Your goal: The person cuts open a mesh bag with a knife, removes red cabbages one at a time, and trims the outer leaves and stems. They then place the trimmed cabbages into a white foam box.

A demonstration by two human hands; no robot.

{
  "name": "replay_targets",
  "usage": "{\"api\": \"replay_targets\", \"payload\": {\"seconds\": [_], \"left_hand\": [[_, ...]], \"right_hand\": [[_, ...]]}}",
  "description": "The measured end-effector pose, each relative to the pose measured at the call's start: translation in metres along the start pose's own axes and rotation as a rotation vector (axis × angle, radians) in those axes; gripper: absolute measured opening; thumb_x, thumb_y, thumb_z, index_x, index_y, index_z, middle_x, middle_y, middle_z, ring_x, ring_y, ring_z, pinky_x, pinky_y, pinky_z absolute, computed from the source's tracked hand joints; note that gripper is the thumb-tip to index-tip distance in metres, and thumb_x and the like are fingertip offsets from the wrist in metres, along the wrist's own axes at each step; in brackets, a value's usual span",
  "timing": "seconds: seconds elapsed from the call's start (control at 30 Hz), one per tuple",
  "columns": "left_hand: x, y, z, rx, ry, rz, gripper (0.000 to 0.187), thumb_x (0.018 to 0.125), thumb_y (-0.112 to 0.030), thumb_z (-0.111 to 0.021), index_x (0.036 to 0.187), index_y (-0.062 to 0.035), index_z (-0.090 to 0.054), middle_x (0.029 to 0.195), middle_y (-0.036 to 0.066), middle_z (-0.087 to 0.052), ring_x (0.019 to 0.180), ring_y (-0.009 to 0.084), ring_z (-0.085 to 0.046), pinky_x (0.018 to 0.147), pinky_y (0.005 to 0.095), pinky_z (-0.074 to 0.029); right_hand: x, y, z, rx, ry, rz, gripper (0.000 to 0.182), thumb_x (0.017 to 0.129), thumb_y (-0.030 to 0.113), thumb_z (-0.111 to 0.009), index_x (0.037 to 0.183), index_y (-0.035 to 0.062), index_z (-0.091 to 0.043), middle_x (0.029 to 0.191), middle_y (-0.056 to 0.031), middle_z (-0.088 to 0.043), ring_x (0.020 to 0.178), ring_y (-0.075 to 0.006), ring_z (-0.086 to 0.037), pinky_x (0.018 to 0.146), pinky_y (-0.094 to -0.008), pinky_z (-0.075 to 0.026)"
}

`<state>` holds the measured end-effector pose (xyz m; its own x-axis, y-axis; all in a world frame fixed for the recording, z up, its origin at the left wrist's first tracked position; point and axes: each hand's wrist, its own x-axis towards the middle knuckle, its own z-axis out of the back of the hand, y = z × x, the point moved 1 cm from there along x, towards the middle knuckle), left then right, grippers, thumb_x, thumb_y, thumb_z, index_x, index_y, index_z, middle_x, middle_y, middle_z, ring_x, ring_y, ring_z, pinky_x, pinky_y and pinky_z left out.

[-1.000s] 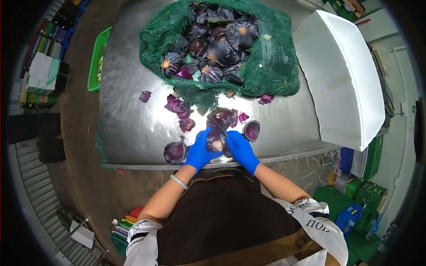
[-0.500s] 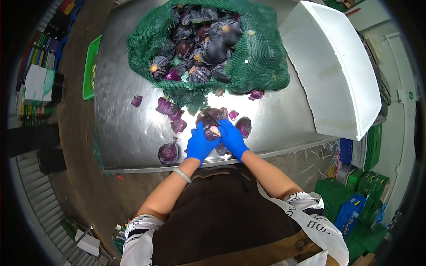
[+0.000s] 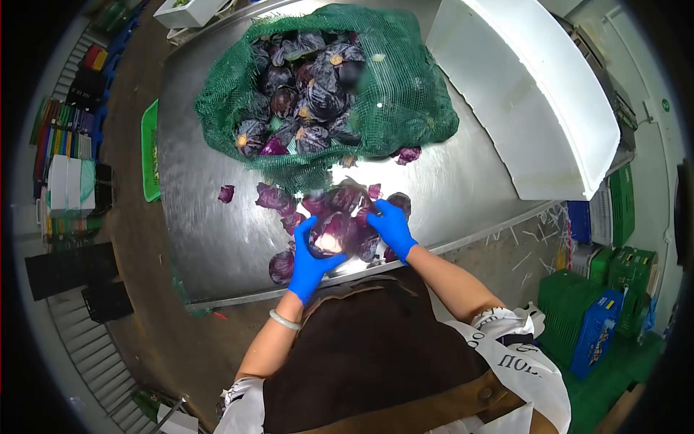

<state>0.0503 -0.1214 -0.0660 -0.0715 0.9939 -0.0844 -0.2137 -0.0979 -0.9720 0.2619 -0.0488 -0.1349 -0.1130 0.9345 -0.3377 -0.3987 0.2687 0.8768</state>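
Observation:
Both my hands wear blue gloves and hold one red cabbage (image 3: pixel 338 233) above the near edge of a steel table (image 3: pixel 210 217). My left hand (image 3: pixel 309 259) cups it from below and the left. My right hand (image 3: pixel 391 226) grips its right side; whether a knife is still in that hand I cannot tell. Loose purple leaves (image 3: pixel 272 196) and another cabbage (image 3: pixel 281 266) lie on the table around my hands. Behind them an open green net sack (image 3: pixel 405 101) holds several more red cabbages (image 3: pixel 303 94).
A big white foam box (image 3: pixel 535 94) stands tilted at the table's right end. A green tray (image 3: pixel 150 148) hangs off the left side. Green and blue crates (image 3: pixel 600 304) are stacked on the floor at right, coloured crates (image 3: pixel 65 137) at left.
The cabbage has been turned and lifted slightly left, its cut side now facing me. The dark knife blade seen over the cabbage earlier is no longer visible. My view shifted.

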Motion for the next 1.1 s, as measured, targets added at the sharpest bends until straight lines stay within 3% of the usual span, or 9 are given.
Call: {"api": "replay_targets", "payload": {"seconds": [0.2, 0.23, 0.33, 0.37, 0.67, 0.87, 0.97, 1.07, 1.1], "left_hand": [[0.017, -0.037, 0.004, -0.091, -0.195, -0.034, 0.095, 0.060, -0.006, -0.087, 0.137, -0.0051, -0.031, 0.129, 0.014, -0.045, 0.115, 0.0241, -0.051, 0.101, 0.0359, -0.043], [0.017, -0.037, 0.006, -0.074, -0.215, -0.031, 0.095, 0.060, -0.006, -0.088, 0.136, -0.0050, -0.031, 0.128, 0.014, -0.045, 0.115, 0.0241, -0.051, 0.101, 0.0362, -0.043], [0.019, -0.044, 0.005, 0.024, -0.247, -0.074, 0.094, 0.059, -0.009, -0.089, 0.135, -0.0039, -0.033, 0.128, 0.014, -0.045, 0.115, 0.0243, -0.051, 0.101, 0.0366, -0.044], [0.019, -0.046, 0.005, 0.068, -0.245, -0.099, 0.095, 0.059, -0.007, -0.088, 0.136, -0.0034, -0.032, 0.129, 0.014, -0.044, 0.116, 0.0242, -0.051, 0.101, 0.0364, -0.044], [0.009, -0.031, 0.006, 0.155, -0.292, -0.176, 0.094, 0.057, -0.012, -0.090, 0.133, -0.0044, -0.035, 0.127, 0.012, -0.043, 0.114, 0.0245, -0.050, 0.100, 0.0374, -0.043], [0.001, -0.041, 0.004, -0.212, -0.356, 0.064, 0.096, 0.056, -0.004, -0.086, 0.135, -0.0063, -0.033, 0.132, 0.011, -0.039, 0.122, 0.0248, -0.044, 0.104, 0.0372, -0.039], [0.002, -0.036, 0.019, -0.444, -0.397, 0.142, 0.095, 0.058, 0.000, -0.079, 0.139, -0.0064, -0.031, 0.135, 0.012, -0.038, 0.124, 0.0237, -0.042, 0.105, 0.0363, -0.038], [0.007, -0.036, 0.030, -0.049, -0.328, -0.045, 0.097, 0.057, 0.000, -0.080, 0.140, -0.0067, -0.030, 0.137, 0.011, -0.036, 0.126, 0.0234, -0.040, 0.107, 0.0367, -0.035], [0.006, -0.038, 0.026, -0.144, -0.318, -0.013, 0.099, 0.057, 0.000, -0.081, 0.141, -0.0061, -0.028, 0.138, 0.010, -0.034, 0.127, 0.0239, -0.039, 0.108, 0.0367, -0.033]], "right_hand": [[-0.004, 0.074, 0.027, 0.090, -0.090, 0.231, 0.048, 0.083, 0.022, -0.070, 0.125, 0.0039, -0.054, 0.086, -0.0073, -0.066, 0.067, -0.0135, -0.063, 0.063, -0.0299, -0.050], [-0.018, 0.105, 0.033, 0.114, 0.086, 0.146, 0.060, 0.081, 0.039, -0.071, 0.124, 0.0027, -0.053, 0.092, -0.0141, -0.067, 0.076, -0.0262, -0.065, 0.073, -0.0341, -0.052], [-0.034, 0.131, 0.018, -0.076, 0.322, 0.110, 0.069, 0.076, 0.042, -0.075, 0.128, 0.0031, -0.050, 0.090, -0.0142, -0.067, 0.077, -0.0249, -0.066, 0.072, -0.0348, -0.052], [-0.030, 0.118, 0.007, -0.028, 0.253, 0.152, 0.071, 0.074, 0.042, -0.076, 0.126, 0.0026, -0.050, 0.086, -0.0153, -0.067, 0.076, -0.0256, -0.067, 0.070, -0.0363, -0.052], [-0.032, 0.117, -0.001, -0.098, 0.198, 0.180, 0.044, 0.075, 0.027, -0.071, 0.111, 0.0069, -0.055, 0.076, -0.0164, -0.065, 0.069, -0.0318, -0.066, 0.062, -0.0377, -0.051], [-0.032, 0.095, -0.007, 0.150, 0.098, 0.022, 0.033, 0.078, 0.022, -0.068, 0.104, 0.0048, -0.057, 0.073, -0.0142, -0.064, 0.068, -0.0232, -0.065, 0.060, -0.0364, -0.049], [0.003, 0.001, -0.008, 0.275, 0.109, -0.200, 0.036, 0.080, 0.022, -0.069, 0.108, 0.0026, -0.059, 0.079, -0.0108, -0.065, 0.071, -0.0180, -0.065, 0.062, -0.0338, -0.050], [-0.019, 0.041, 0.013, 0.003, 0.284, 0.007, 0.047, 0.083, 0.025, -0.071, 0.122, 0.0018, -0.056, 0.085, -0.0075, -0.063, 0.069, -0.0163, -0.064, 0.059, -0.0294, -0.050], [-0.029, 0.090, 0.020, 0.275, 0.323, -0.157, 0.057, 0.084, 0.029, -0.072, 0.131, 0.0047, -0.051, 0.085, -0.0067, -0.060, 0.063, -0.0135, -0.063, 0.055, -0.0262, -0.049]]}}
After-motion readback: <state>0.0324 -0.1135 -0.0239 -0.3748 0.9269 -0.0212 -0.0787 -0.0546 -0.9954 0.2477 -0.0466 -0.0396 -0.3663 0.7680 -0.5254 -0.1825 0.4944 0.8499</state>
